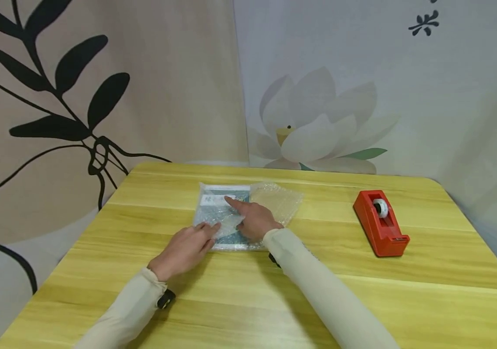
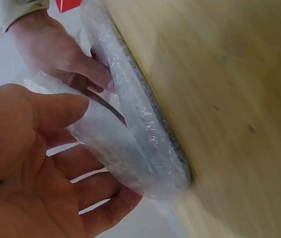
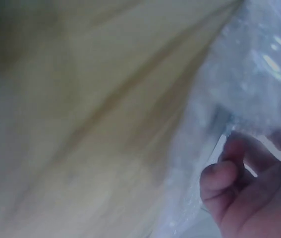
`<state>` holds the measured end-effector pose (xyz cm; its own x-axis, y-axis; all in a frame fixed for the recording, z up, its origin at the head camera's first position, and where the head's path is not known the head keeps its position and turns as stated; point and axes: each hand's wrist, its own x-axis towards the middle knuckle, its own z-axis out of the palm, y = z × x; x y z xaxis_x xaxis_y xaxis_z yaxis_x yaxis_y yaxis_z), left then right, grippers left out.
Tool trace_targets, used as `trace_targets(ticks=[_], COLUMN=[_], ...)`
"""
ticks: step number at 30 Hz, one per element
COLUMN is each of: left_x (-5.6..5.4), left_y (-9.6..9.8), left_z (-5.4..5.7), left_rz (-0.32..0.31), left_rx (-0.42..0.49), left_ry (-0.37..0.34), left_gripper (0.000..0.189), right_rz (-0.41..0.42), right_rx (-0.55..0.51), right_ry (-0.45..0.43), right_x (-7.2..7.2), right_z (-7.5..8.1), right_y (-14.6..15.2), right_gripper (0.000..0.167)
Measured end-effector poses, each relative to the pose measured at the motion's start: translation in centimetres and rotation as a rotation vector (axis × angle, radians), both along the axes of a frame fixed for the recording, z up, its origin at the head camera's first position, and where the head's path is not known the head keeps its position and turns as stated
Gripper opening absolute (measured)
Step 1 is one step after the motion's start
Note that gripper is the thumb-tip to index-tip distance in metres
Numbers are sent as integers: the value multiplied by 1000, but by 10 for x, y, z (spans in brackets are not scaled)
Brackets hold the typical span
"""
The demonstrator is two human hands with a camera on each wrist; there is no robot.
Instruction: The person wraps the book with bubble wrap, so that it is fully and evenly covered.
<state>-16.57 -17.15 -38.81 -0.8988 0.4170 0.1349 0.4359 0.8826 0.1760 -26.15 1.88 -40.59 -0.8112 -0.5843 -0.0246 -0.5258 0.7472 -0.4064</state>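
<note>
A flat blue-green item wrapped in clear bubble wrap (image 1: 226,215) lies on the yellow wooden table (image 1: 248,291), left of centre. My left hand (image 1: 207,232) lies at its near left corner, fingers fairly straight, touching a folded flap of wrap. My right hand (image 1: 241,213) rests on top of the package, its index finger stretched out and pressing the wrap down. The left wrist view shows my left hand (image 2: 76,153) spread against the loose bubble wrap (image 2: 135,148), with the right hand (image 2: 61,54) beyond it. The right wrist view is blurred: wrap (image 3: 244,94) and curled fingers (image 3: 227,178).
A red tape dispenser (image 1: 381,224) with a white roll stands on the right side of the table, apart from the package. An unfolded part of the bubble wrap (image 1: 276,198) spreads to the package's right. Printed fabric backdrops hang behind the table.
</note>
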Motion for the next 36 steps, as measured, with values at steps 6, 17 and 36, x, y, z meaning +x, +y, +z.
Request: trace_targets(ticks=[6, 17, 36], left_x=[-2, -42, -65], left_y=[6, -45, -50], left_z=[4, 17, -7], left_rz=[-34, -79, -156], left_rx=[-135, 213, 130], left_ry=[9, -396, -343], left_gripper=[41, 32, 66], right_rz=[-44, -54, -47], right_rx=[61, 97, 131], right_ry=[5, -34, -64], right_x=[-1, -2, -1], right_z=[-3, 1, 2], right_y=[-1, -1, -4], right_gripper=[90, 78, 72])
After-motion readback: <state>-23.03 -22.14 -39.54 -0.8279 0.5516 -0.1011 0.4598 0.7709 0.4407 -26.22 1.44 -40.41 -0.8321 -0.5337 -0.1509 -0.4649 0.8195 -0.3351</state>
